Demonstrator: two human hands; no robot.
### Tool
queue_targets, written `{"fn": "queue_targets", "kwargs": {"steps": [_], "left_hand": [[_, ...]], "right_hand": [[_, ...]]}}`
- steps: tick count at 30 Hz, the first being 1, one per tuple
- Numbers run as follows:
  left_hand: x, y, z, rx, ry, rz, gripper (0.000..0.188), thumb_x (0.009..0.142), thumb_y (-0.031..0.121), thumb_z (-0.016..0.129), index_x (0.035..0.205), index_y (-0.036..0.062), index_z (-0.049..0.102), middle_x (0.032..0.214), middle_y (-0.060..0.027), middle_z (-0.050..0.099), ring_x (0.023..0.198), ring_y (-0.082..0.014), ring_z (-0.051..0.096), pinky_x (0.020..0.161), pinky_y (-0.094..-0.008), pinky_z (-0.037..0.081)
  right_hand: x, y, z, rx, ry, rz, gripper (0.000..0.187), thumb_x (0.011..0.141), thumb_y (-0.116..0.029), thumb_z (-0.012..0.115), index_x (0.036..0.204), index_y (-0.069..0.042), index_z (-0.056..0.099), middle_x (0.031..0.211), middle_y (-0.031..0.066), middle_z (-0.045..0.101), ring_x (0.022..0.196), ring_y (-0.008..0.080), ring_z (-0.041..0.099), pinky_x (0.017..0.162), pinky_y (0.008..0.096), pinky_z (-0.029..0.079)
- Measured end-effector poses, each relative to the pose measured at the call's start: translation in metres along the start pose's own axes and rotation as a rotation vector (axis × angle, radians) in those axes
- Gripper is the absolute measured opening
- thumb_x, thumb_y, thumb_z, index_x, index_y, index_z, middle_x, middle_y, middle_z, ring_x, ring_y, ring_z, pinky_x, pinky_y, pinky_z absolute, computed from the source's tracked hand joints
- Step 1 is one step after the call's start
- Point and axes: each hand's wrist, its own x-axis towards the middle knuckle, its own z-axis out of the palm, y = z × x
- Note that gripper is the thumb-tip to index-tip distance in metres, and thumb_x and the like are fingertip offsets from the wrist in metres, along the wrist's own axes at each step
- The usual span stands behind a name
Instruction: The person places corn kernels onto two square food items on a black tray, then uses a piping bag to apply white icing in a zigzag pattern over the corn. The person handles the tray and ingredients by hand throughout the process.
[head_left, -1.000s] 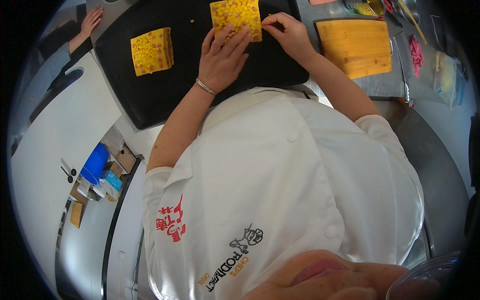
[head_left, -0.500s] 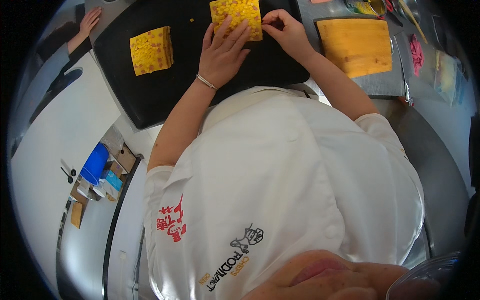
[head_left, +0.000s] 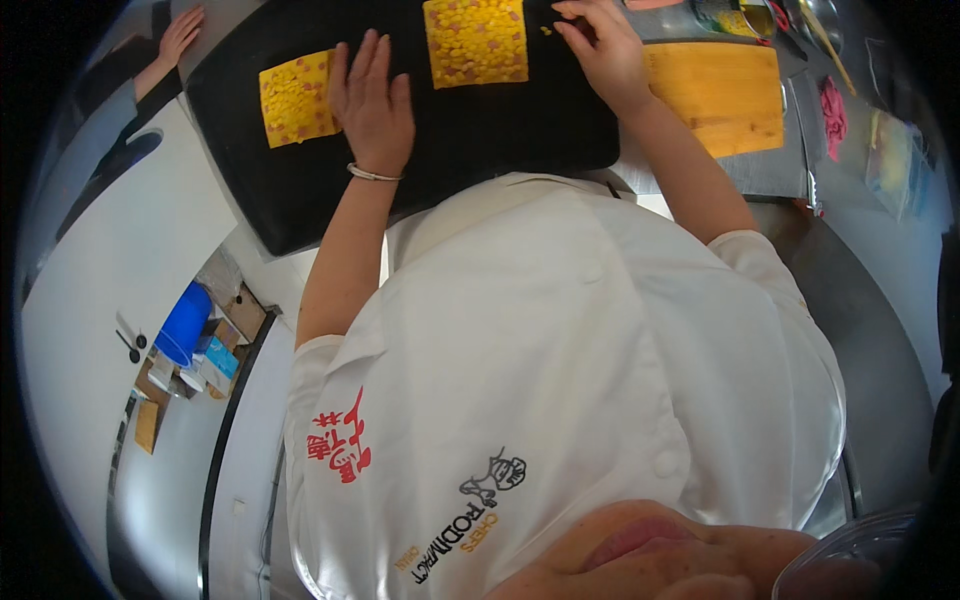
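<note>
Two yellow square slabs topped with corn kernels and pink diced bits lie on a black baking tray (head_left: 480, 135). My left hand (head_left: 375, 110) is open, fingers stretched out, against the right side of the left corn-topped slab (head_left: 298, 100) and covering that edge. The right corn-topped slab (head_left: 475, 42), cut by the top of the picture, has no hand on it. My right hand (head_left: 607, 52) is over the tray's right part, its thumb and index finger apart. Close to those fingertips, a few loose yellow corn kernels (head_left: 546, 30) are on the tray.
A wooden cutting board (head_left: 715, 98) lies right of the tray. Beyond it are a pink cloth (head_left: 833, 118), a metal bowl (head_left: 820, 28) with a utensil and a clear plastic bag (head_left: 895, 165). Another person's hand (head_left: 181, 36) rests at the far left, beside the tray.
My left hand has left the right slab and moved leftward to the left slab. My right hand has moved away to the right, and loose kernels now show near it.
</note>
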Motion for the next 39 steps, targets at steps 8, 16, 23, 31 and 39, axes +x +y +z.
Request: {"fn": "queue_targets", "kwargs": {"steps": [8,16,23,31,39], "left_hand": [[-0.006,0.000,0.004,-0.053,0.048,-0.067,0.039,0.104,0.026,0.055,0.142,0.0145,0.056,0.154,-0.0052,0.049,0.147,-0.0319,0.035,0.122,-0.0474,0.023],[0.015,-0.015,0.014,0.118,-0.197,-0.167,0.042,0.100,0.012,0.059,0.141,0.0085,0.055,0.148,-0.0159,0.049,0.134,-0.0337,0.051,0.109,-0.0432,0.045],[0.048,-0.021,0.038,0.293,-0.384,-0.276,0.026,0.096,0.012,0.061,0.122,0.0100,0.062,0.122,-0.0185,0.059,0.110,-0.0368,0.062,0.092,-0.0462,0.054],[0.043,-0.012,0.016,-0.112,-0.353,-0.367,0.016,0.096,0.014,0.065,0.110,0.0082,0.064,0.107,-0.0119,0.064,0.098,-0.0274,0.065,0.085,-0.0380,0.055],[0.018,0.019,0.008,-0.352,-0.114,-0.253,0.008,0.091,0.007,0.068,0.099,0.0076,0.066,0.087,-0.0064,0.066,0.082,-0.0235,0.065,0.072,-0.0340,0.053]], "right_hand": [[0.023,0.025,0.035,-0.303,-0.277,0.120,0.041,0.081,-0.005,0.074,0.120,-0.006,0.059,0.113,0.0194,0.058,0.099,0.0435,0.063,0.085,0.0492,0.053],[0.039,0.064,0.057,-0.142,-0.207,0.067,0.018,0.077,-0.003,0.074,0.093,-0.007,0.067,0.093,0.0152,0.063,0.090,0.0375,0.065,0.079,0.0436,0.054],[0.033,0.063,0.051,-0.395,-0.190,-0.047,0.016,0.084,-0.010,0.075,0.099,-0.008,0.069,0.097,0.0114,0.068,0.088,0.0315,0.068,0.075,0.0395,0.056],[0.028,0.063,0.020,-0.340,-0.253,0.099,0.020,0.089,-0.014,0.074,0.108,-0.009,0.069,0.104,0.0086,0.072,0.090,0.0228,0.073,0.079,0.0348,0.058],[0.033,-0.033,0.025,-0.070,-0.333,0.047,0.017,0.087,-0.007,0.073,0.105,-0.007,0.070,0.098,0.0110,0.071,0.086,0.0243,0.071,0.079,0.0326,0.058]]}}
